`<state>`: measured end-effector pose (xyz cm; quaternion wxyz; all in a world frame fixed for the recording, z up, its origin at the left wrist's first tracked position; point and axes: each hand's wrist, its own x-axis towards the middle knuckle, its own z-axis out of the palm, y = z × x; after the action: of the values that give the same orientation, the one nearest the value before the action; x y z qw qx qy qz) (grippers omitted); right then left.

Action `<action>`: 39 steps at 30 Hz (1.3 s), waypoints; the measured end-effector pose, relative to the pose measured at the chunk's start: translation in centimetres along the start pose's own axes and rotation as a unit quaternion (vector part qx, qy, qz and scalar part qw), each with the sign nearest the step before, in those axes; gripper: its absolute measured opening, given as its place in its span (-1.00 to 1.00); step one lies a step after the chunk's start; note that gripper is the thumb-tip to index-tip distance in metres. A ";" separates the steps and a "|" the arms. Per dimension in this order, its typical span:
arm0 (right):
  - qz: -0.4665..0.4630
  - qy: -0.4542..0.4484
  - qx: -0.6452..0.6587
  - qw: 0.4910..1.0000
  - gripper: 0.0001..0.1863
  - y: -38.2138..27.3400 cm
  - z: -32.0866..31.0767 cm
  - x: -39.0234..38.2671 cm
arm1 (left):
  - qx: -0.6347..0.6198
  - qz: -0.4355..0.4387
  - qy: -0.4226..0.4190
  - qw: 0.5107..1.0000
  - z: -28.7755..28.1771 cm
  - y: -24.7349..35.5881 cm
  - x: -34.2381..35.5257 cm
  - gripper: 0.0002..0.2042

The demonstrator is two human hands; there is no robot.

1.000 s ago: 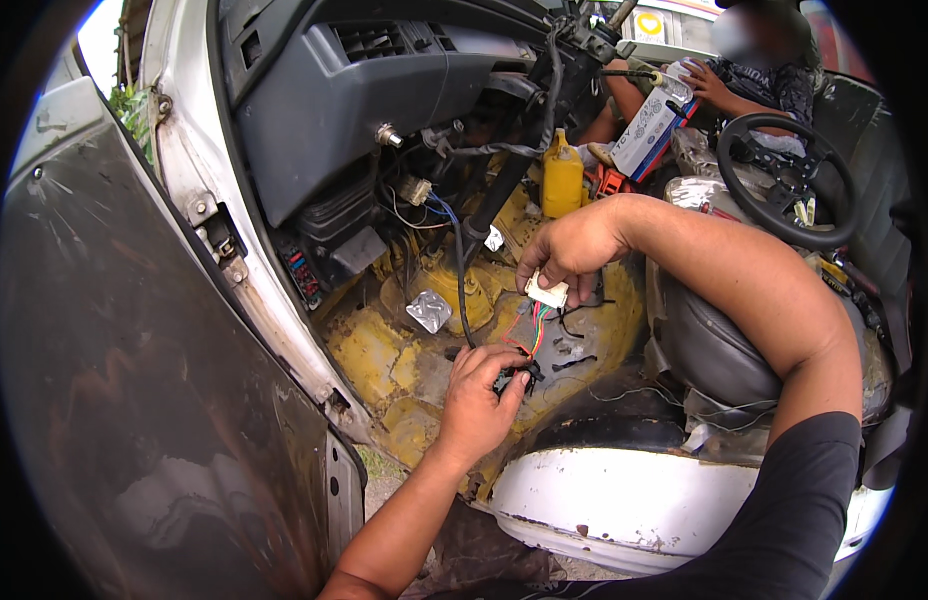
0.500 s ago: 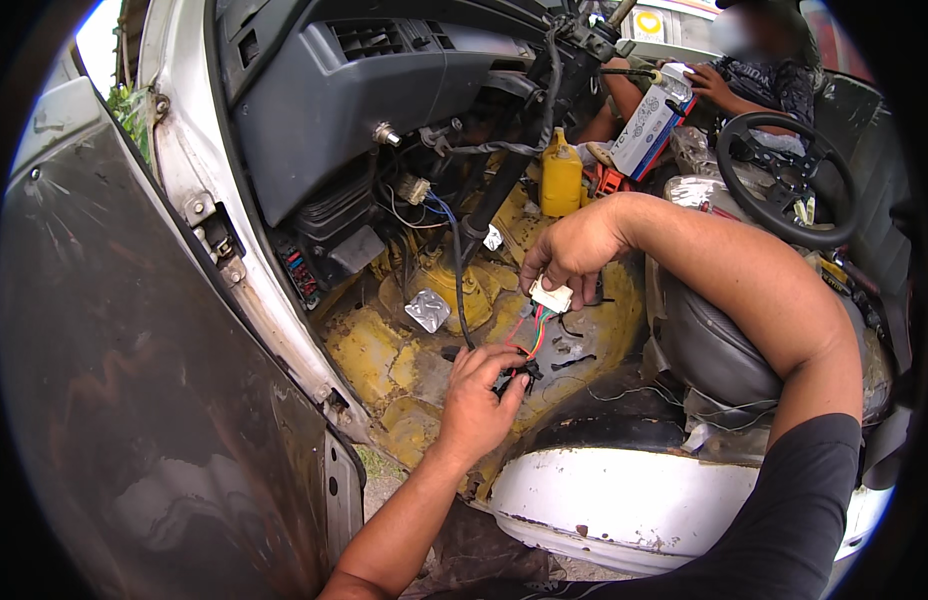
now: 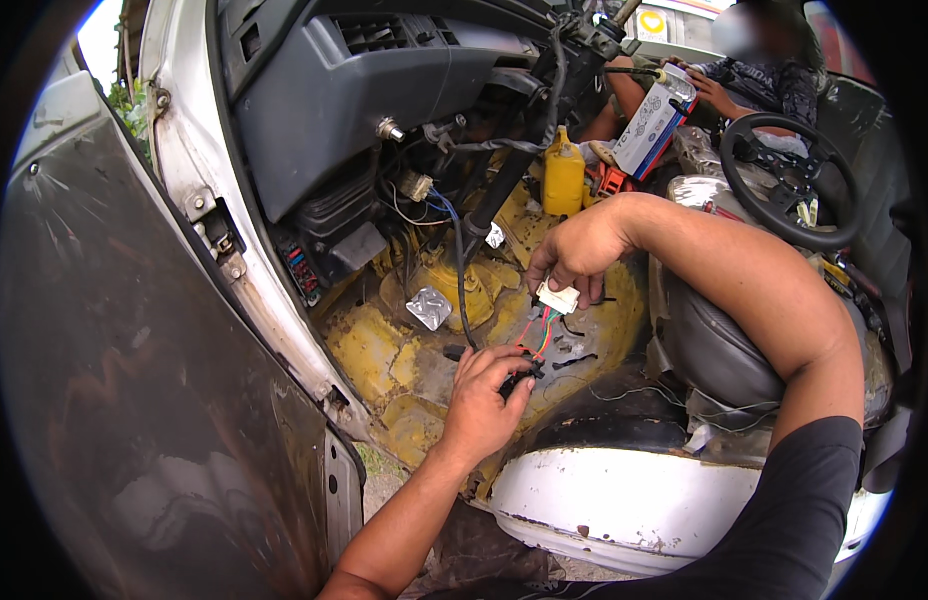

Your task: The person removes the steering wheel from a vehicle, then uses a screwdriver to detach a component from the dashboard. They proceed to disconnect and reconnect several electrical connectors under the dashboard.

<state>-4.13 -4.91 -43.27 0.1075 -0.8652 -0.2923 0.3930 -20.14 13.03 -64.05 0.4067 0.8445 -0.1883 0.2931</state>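
My right hand [image 3: 581,256] reaches in from the right and pinches a white plastic wire connector [image 3: 558,298] over the yellow floor. Red and green wires [image 3: 547,330] run from the connector down to my left hand [image 3: 487,395]. That hand is closed round a bundle of black-wrapped wires [image 3: 522,378], its thumb and fingers curled over them. A black cable [image 3: 460,275] comes down from the steering column and ends behind my left fingers. Near the dash hangs another white connector [image 3: 416,186] with blue and white wires, touched by neither hand.
A crumpled silver foil piece [image 3: 429,308] lies on the worn yellow floor. Beyond stand a yellow jug [image 3: 563,178] and a boxed package [image 3: 656,125] near another person. The loose steering wheel [image 3: 789,180] rests on the seat. At left is the open door [image 3: 154,350].
The white connector and my right hand have shifted slightly to the right. My left thumb has moved in closer over the black-wrapped wires.
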 end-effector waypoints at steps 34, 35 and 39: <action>0.007 0.002 -0.052 0.999 -0.54 0.0 0.1 0.1 | 0.032 -0.004 -0.010 0.999 0.3 -0.5 -0.4 -0.69; 0.011 -0.002 -0.070 0.997 -0.54 -0.1 0.1 0.1 | 0.030 -0.004 -0.011 0.999 0.3 -0.5 -0.4 -0.69; 0.028 -0.013 -0.145 0.989 -0.58 -0.3 0.0 -0.1 | 0.033 -0.001 -0.014 0.999 0.4 -0.6 -0.4 -0.68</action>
<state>-4.35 -4.71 -43.09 -0.0336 -0.8741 -0.3235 0.3609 -20.00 13.09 -64.87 0.3767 0.8616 -0.1831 0.2869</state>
